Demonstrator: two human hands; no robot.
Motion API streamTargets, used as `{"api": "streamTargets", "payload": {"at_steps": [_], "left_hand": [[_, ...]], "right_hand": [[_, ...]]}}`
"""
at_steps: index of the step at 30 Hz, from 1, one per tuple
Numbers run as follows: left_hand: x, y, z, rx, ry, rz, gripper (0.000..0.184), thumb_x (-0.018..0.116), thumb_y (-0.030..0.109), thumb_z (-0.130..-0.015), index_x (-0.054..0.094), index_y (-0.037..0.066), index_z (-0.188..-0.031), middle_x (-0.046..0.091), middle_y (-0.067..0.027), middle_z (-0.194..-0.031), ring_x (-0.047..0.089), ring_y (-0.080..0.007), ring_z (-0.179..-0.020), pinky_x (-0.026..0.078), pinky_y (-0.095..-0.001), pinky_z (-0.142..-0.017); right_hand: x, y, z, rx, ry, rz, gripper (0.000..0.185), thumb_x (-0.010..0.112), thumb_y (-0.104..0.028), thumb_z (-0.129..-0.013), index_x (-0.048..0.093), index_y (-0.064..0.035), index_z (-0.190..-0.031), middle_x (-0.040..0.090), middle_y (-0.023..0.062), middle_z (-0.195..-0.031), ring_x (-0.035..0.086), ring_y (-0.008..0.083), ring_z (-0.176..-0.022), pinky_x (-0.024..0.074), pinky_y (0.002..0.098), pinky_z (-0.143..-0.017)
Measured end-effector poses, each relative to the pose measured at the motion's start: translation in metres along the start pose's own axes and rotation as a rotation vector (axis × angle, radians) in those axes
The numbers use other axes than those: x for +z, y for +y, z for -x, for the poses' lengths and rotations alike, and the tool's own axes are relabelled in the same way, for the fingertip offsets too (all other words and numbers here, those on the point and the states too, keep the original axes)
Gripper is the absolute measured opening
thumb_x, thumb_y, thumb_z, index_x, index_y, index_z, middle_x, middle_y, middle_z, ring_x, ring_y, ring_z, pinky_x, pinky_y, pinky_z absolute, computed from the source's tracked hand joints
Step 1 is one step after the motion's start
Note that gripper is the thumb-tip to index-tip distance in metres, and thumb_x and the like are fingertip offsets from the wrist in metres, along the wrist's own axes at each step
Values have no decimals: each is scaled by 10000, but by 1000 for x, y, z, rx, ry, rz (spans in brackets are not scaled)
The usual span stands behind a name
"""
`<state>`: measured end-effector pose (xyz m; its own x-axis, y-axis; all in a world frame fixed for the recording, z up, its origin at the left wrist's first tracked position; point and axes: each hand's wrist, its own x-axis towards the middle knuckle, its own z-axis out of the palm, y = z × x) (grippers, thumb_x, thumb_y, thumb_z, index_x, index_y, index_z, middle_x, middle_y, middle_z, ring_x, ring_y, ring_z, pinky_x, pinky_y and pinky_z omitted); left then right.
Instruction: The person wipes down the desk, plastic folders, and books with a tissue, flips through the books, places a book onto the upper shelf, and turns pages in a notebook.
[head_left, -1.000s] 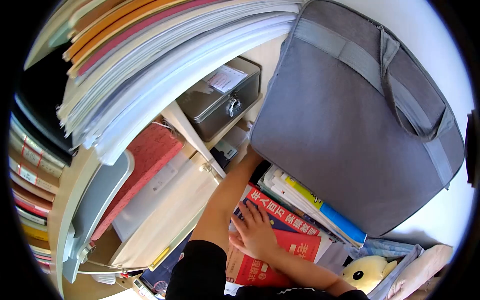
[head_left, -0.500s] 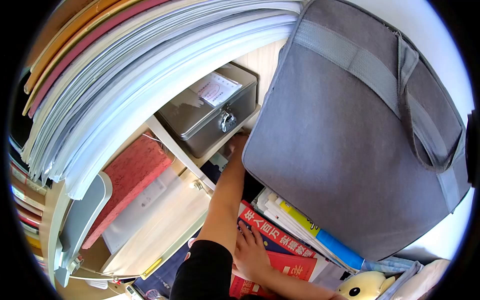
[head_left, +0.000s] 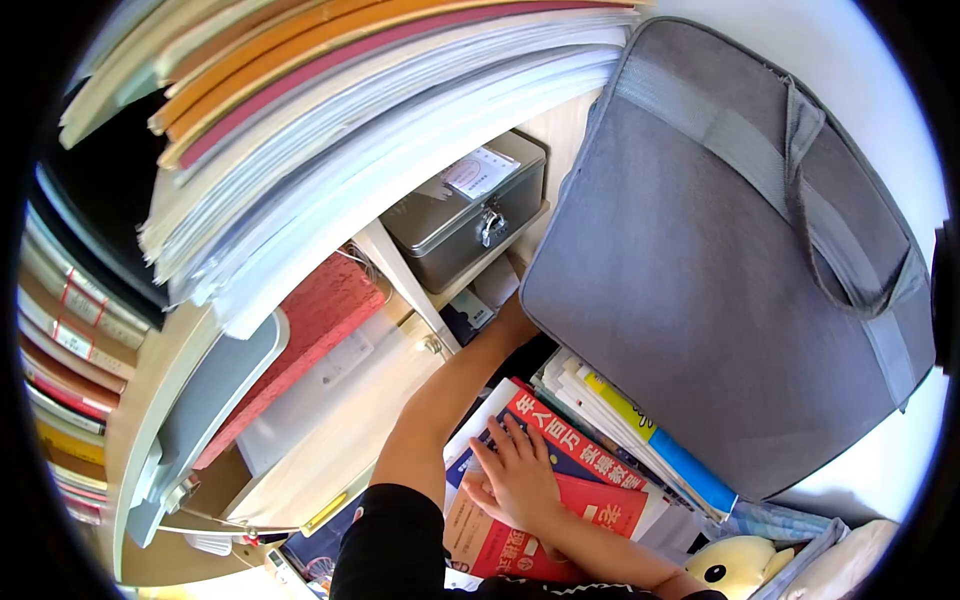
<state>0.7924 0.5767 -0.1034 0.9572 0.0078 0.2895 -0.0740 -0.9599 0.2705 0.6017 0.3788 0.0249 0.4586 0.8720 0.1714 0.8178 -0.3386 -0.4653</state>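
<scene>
My left arm reaches up from a black sleeve [head_left: 395, 540], and my left hand [head_left: 514, 320] goes out of sight behind the lower left corner of a large grey fabric bag [head_left: 700, 280]. Only the wrist shows, so its fingers and anything in them are hidden. My right hand [head_left: 520, 478] lies palm down, fingers spread, on red and dark blue books with Chinese titles. One is a red book [head_left: 600, 507]. Just above my left wrist, a metal box [head_left: 470, 225] with a small combination padlock [head_left: 491, 227] sits in a shelf compartment, a stamped paper on its lid.
A thick stack of papers and folders [head_left: 400, 140] overhangs the upper left. Below it are a red box file [head_left: 320, 320] and a wooden cabinet door [head_left: 340, 420]. Upright books [head_left: 610, 405] stand under the bag. A yellow plush toy [head_left: 735, 565] lies at the lower right.
The view has shifted, so the shelf and bag sit further right. My left hand has slid deeper behind the bag. More of my right hand shows, its fingers spread on the books.
</scene>
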Motion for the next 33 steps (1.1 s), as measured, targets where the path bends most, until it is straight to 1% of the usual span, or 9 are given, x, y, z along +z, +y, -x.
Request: {"api": "streamTargets", "payload": {"at_steps": [4, 7, 9, 14, 16, 18, 24, 26, 33], "left_hand": [[-24, 10, 20, -100, -74, 357, 315, 444, 220, -855, 573, 58, -1093, 547, -160, -1170, 532, -338, -1051, 435, -401, -876], [-36, 10, 42, 58, 73, 193, 254, 482, 171, -825, 590, 40, -1014, 570, -179, -1101, 561, -341, -997, 463, -426, -827], [-51, 20, 54, 49, -408, -25, 282, 507, 69, -762, 608, 54, -1026, 595, -166, -1084, 573, -332, -986, 481, -395, -813], [7, -11, 59, 44, -308, -80, 224, 490, 68, -787, 591, 12, -979, 609, -173, -1014, 614, -307, -919, 504, -392, -768], [7, -11, 51, -190, -214, -109, 201, 502, 67, -786, 581, 11, -962, 607, -179, -989, 632, -312, -871, 519, -399, -721], [1, -6, 54, -135, -199, -169, 187, 506, 62, -783, 579, 9, -947, 607, -185, -965, 640, -313, -840, 527, -396, -684], [-49, 8, 74, -63, -594, -159, 222, 507, 92, -781, 620, 46, -967, 623, -186, -969, 631, -331, -856, 511, -400, -753], [-58, 18, 89, -132, -249, 143, 261, 518, 77, -763, 639, 74, -995, 627, -201, -969, 616, -352, -880, 493, -393, -796], [-148, 54, 160, -410, 80, 603, 334, 436, -18, -744, 608, 33, -1026, 637, -145, -973, 597, -305, -907, 455, -352, -807]], "right_hand": [[1, -3, 0, -11, 50, 13, 525, 628, -374, -760, 527, -64, -1172, 424, 204, -1285, 377, 372, -1208, 242, 505, -1017], [2, -4, 2, -13, 58, 44, 509, 597, -372, -775, 526, -58, -1169, 449, 201, -1267, 398, 359, -1197, 243, 507, -1024], [2, -5, 1, -15, 61, 52, 509, 596, -371, -776, 524, -60, -1172, 447, 201, -1270, 397, 358, -1199, 243, 507, -1023], [6, -8, 1, -20, 52, 82, 515, 586, -384, -785, 520, -63, -1182, 441, 199, -1279, 387, 356, -1211, 240, 509, -1023], [5, -6, 1, -35, 75, 104, 536, 614, -393, -767, 508, -71, -1183, 438, 201, -1272, 386, 372, -1198, 260, 505, -1004], [5, -5, 1, -42, 77, 110, 536, 623, -382, -761, 503, -77, -1185, 440, 199, -1269, 397, 369, -1187, 266, 505, -1000], [8, -8, 1, -29, 84, 138, 519, 575, -405, -788, 525, -73, -1183, 447, 192, -1269, 385, 351, -1205, 248, 506, -1015], [11, -7, 4, -37, 94, 124, 514, 576, -407, -787, 529, -74, -1175, 448, 190, -1268, 384, 352, -1205, 248, 505, -1017], [13, -4, 3, 18, 130, 19, 633, 634, -349, -758, 429, -30, -1264, 441, 195, -1290, 359, 358, -1235, 228, 470, -1049]]}}
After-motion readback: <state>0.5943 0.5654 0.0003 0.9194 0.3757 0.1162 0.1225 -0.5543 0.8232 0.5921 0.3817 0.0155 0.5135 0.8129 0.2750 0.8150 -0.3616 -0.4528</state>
